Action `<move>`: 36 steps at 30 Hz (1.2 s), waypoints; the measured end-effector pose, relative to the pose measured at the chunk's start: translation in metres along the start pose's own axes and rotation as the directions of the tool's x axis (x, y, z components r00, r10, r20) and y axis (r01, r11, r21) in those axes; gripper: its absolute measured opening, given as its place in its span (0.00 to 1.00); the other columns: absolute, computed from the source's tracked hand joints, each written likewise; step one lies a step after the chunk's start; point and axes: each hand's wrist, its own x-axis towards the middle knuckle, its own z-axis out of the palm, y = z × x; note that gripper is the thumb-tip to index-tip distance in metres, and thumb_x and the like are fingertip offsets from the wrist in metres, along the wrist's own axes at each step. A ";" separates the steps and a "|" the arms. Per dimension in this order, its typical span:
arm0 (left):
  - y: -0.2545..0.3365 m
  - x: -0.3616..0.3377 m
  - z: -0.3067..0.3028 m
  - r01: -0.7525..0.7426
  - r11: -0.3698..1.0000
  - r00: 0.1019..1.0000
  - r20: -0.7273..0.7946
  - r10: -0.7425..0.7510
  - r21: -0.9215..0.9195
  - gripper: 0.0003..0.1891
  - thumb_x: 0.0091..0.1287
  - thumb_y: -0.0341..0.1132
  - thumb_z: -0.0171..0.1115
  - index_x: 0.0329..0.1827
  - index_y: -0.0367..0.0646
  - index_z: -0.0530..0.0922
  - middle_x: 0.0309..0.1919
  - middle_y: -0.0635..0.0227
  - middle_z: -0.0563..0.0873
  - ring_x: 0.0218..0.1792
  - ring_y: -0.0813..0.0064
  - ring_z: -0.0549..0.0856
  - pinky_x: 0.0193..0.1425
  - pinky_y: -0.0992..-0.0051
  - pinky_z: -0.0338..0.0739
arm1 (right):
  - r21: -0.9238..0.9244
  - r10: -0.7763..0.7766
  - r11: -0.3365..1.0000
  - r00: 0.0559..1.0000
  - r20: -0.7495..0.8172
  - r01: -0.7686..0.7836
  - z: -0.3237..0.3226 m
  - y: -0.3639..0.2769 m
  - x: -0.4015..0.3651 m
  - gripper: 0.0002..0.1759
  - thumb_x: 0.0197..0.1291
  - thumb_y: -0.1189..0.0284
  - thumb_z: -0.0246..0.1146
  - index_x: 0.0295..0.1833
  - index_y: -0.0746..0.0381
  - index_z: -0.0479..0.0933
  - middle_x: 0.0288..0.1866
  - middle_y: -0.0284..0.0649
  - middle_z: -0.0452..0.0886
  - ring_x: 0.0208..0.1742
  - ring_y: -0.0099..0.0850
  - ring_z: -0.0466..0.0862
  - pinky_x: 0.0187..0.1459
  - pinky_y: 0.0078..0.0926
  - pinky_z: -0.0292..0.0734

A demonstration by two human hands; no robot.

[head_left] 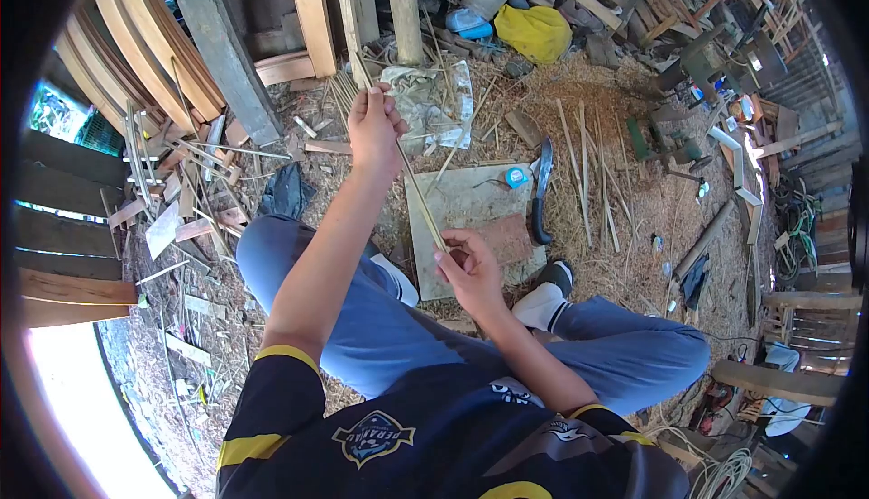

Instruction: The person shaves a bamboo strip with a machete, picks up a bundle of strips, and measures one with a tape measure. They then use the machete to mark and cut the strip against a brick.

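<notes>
We hold one thin bamboo strip (418,193) over the board's (471,193) left edge, L hand (374,129) closed on its far end, R hand (471,271) pinching the near end; knife (541,193) idle at the right edge, so prob. midway, w/ loose sticks (581,162) yet to do.

A thin, pale strip (419,193) of bamboo, straight and held off the ground, slants from 11 o'clock down to 5 o'clock, gripped near each end.
</notes>
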 end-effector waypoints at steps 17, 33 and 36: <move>0.010 -0.004 0.006 0.008 0.994 0.982 0.187 0.012 -0.105 0.13 0.87 0.42 0.43 0.66 0.51 0.70 0.33 0.71 0.77 0.27 0.80 0.70 0.33 0.74 0.69 | -0.126 -0.106 0.988 0.987 -0.117 0.091 -0.012 0.022 0.002 0.17 0.69 0.82 0.68 0.61 0.65 0.80 0.51 0.36 0.83 0.38 0.18 0.80 0.36 0.18 0.75; 0.047 0.014 -0.010 -0.221 0.968 0.955 0.173 0.240 -0.120 0.21 0.85 0.35 0.52 0.77 0.52 0.64 0.44 0.63 0.88 0.28 0.79 0.82 0.35 0.71 0.85 | -0.174 -0.151 0.975 0.988 -0.046 0.141 -0.019 0.021 0.005 0.16 0.68 0.82 0.70 0.60 0.63 0.82 0.43 0.31 0.83 0.36 0.16 0.80 0.36 0.16 0.72; 0.053 0.016 -0.014 -0.211 0.976 0.954 0.204 0.218 -0.058 0.20 0.84 0.35 0.53 0.76 0.51 0.65 0.44 0.62 0.88 0.28 0.76 0.84 0.36 0.70 0.86 | -0.124 -0.108 0.987 0.993 -0.049 0.102 -0.023 0.022 0.007 0.15 0.69 0.81 0.69 0.60 0.64 0.82 0.38 0.30 0.84 0.34 0.17 0.80 0.33 0.17 0.72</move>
